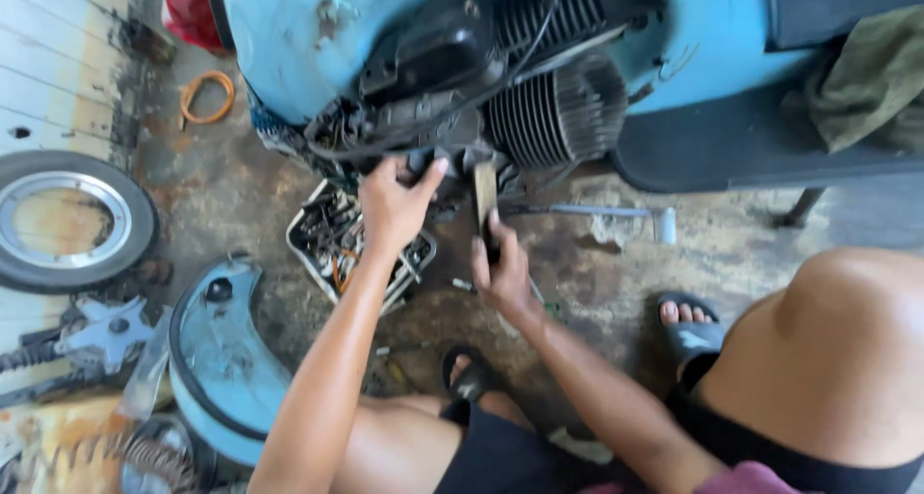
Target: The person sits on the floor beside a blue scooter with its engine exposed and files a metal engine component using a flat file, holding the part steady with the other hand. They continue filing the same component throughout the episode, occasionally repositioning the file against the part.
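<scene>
Hands apart: left on engine, right gripping tool, beside tray of spanners.

a small repair workshop for scooters, worked at floor level. a light-blue scooter body stands with its side opened, exposing the finned engine cylinder and black cables. on the stained, oil-darkened concrete floor sit a tray of mixed hand tools, a loose wheel with tyre, a detached blue side panel, a coil spring and an orange loop of hose.
</scene>
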